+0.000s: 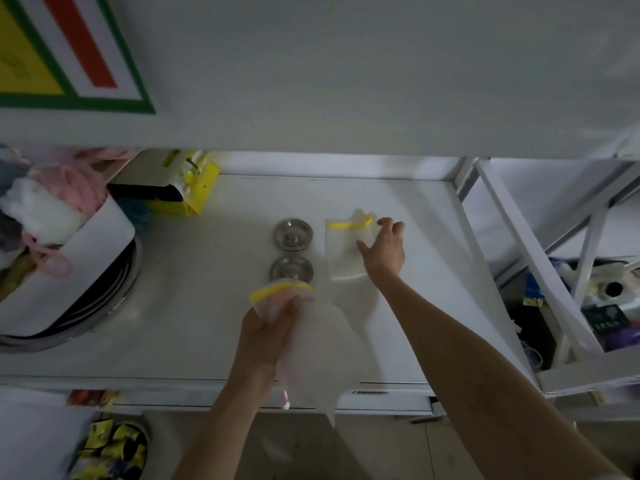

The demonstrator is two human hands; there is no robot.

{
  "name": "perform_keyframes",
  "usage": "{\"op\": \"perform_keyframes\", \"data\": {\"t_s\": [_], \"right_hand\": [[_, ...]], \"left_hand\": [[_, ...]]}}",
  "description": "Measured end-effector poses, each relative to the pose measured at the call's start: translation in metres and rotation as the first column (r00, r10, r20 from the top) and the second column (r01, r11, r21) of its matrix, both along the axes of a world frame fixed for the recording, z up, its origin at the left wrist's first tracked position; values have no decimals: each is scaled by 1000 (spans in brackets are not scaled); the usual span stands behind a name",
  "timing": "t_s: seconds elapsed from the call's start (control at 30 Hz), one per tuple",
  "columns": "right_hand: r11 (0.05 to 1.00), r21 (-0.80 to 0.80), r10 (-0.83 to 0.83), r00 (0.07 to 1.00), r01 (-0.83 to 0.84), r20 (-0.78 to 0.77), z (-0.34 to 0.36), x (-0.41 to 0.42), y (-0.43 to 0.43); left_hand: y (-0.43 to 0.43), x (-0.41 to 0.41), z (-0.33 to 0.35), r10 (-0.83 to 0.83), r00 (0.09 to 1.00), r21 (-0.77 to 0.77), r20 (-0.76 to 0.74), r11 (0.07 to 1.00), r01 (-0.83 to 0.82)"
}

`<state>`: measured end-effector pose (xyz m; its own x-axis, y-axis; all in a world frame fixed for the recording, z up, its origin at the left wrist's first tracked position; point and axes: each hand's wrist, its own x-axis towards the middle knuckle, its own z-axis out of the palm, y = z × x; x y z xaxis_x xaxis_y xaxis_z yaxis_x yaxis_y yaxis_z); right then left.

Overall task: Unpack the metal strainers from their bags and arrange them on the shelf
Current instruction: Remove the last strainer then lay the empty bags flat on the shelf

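Two round metal strainers lie bare on the white shelf (207, 306), one behind the other: the far strainer (294, 234) and the near strainer (291, 269). My left hand (268, 332) grips a bunch of translucent bags with a yellow seal strip (304, 327), held just in front of the near strainer. To the right of the strainers another translucent bag with a yellow strip (343, 251) lies flat on the shelf. My right hand (384, 249) rests on that bag's right edge with the fingers spread. What the flat bag holds is not visible.
A large round metal pan (86, 303) with a white card and pink and white cloths (52, 202) fills the shelf's left end. A yellow package (194, 188) stands at the back left. A white rack (568, 271) with boxes stands to the right. Yellow packets (110, 448) lie on the floor.
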<state>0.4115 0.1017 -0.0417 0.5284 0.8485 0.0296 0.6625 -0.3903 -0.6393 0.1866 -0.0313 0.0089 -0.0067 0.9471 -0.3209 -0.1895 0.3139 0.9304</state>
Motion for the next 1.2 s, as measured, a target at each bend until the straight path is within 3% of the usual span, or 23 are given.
{"op": "perform_keyframes", "data": {"t_s": [0.07, 0.13, 0.23, 0.27, 0.33, 0.4, 0.67, 0.97, 1.1, 1.2], "right_hand": [[991, 136, 13, 1000, -11, -13, 9, -2, -15], [981, 187, 96, 972, -56, -215, 22, -6, -34], [983, 26, 147, 701, -181, -698, 52, -18, -77], [972, -36, 123, 637, -231, -761, 61, -20, -91], [952, -115, 83, 601, -284, -795, 71, -20, -110], [958, -97, 79, 570, -271, -818, 77, -19, -121], [960, 257, 249, 768, -114, -590, 66, 2, -121], [919, 372, 81, 860, 131, -504, 49, 71, -73], [957, 268, 0, 922, 113, -388, 28, 96, -26], [986, 131, -76, 975, 105, -207, 3, 103, -10]], "left_hand": [[1, 7, 4, -10, 999, 30, 31, 1000, 9], [3, 14, 8, -19, 999, 57, 48, 998, 17], [12, 27, 4, -23, 999, 81, -27, 996, 25], [14, 32, 5, -24, 998, 85, -66, 996, 29], [17, 42, 7, -23, 994, 69, -110, 997, 30], [17, 51, 8, -22, 991, 56, -134, 998, 29], [14, 68, 8, -81, 988, -37, -133, 996, 76], [5, 59, 3, -83, 996, -115, -16, 990, 80], [-1, 55, -1, -105, 991, -110, -79, 989, 96], [-7, 55, -3, -106, 990, -105, -95, 990, 95]]}}
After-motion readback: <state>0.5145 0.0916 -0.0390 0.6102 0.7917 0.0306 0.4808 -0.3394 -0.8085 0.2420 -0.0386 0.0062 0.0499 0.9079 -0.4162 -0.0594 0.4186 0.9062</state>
